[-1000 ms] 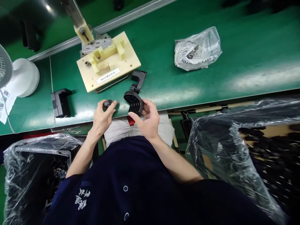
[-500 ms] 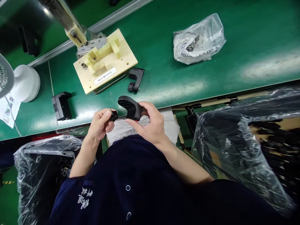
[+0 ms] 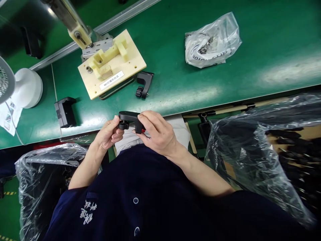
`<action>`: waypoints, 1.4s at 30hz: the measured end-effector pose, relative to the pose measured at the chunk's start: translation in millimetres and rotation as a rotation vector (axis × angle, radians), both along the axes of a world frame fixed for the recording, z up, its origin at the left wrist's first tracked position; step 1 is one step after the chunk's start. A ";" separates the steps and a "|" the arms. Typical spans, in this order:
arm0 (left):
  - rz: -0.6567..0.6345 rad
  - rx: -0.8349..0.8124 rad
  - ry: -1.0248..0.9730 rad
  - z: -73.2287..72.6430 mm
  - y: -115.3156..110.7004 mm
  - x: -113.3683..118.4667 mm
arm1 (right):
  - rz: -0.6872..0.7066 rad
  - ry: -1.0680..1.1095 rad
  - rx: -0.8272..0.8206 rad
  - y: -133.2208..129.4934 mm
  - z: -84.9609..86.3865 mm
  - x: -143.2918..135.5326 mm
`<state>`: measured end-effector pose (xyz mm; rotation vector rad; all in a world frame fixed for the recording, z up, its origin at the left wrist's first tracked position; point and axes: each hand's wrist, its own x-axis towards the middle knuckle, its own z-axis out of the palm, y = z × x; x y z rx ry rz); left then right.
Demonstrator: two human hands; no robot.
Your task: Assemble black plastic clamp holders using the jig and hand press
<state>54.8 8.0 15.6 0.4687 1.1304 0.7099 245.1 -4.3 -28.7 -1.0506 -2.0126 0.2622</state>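
My right hand (image 3: 159, 135) grips a black curved plastic bracket (image 3: 129, 115), fingers over its right end, where a bit of red shows. Pinched in my left hand (image 3: 109, 134) is a small black clamp piece (image 3: 123, 125), held up under the bracket's left end. The two parts appear to touch, though I cannot tell whether they are joined. Just beyond my hands, a similar black bracket with a small clamp piece (image 3: 144, 84) lies on the green bench (image 3: 173, 90).
A cream fixture plate (image 3: 110, 83) stands under a press arm (image 3: 79, 35). Further left are a black holder (image 3: 65, 112) and a white fan base (image 3: 29, 87). A plastic bag of small parts (image 3: 213, 42) lies at the back. Plastic-lined bins (image 3: 235, 150) flank my lap.
My right hand has turned the bracket and brought it left, over the small clamp piece in my left hand. The gap between the two parts has closed.
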 end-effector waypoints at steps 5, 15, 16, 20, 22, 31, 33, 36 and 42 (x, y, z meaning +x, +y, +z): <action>0.081 0.222 0.116 -2.0 -9.5 4.3 | -0.038 0.117 -0.105 -2.3 -0.5 2.0; -0.056 1.362 0.935 -3.3 17.0 -8.2 | 0.190 0.061 0.061 49.7 25.1 18.9; -0.001 1.440 1.007 2.1 30.9 -10.3 | 0.214 0.039 0.118 68.8 30.4 16.7; 0.218 1.552 1.185 10.4 94.1 -21.7 | 0.286 -0.080 0.202 153.0 48.7 -3.8; 0.281 1.513 1.273 1.8 121.6 -27.5 | 0.328 -0.159 0.180 189.3 50.7 -15.0; 0.394 1.515 1.292 -36.8 148.8 -27.0 | 0.334 -0.450 0.020 232.7 45.5 -27.5; 0.408 1.472 1.299 -34.8 146.7 -24.1 | 0.268 -0.517 -0.002 222.6 51.6 -31.5; 0.384 1.440 1.322 -33.1 143.5 -20.1 | 0.160 -0.557 -0.029 203.6 54.0 -40.3; 0.330 1.337 1.482 -48.8 97.8 -24.9 | 0.012 -0.459 -0.012 169.4 47.2 7.0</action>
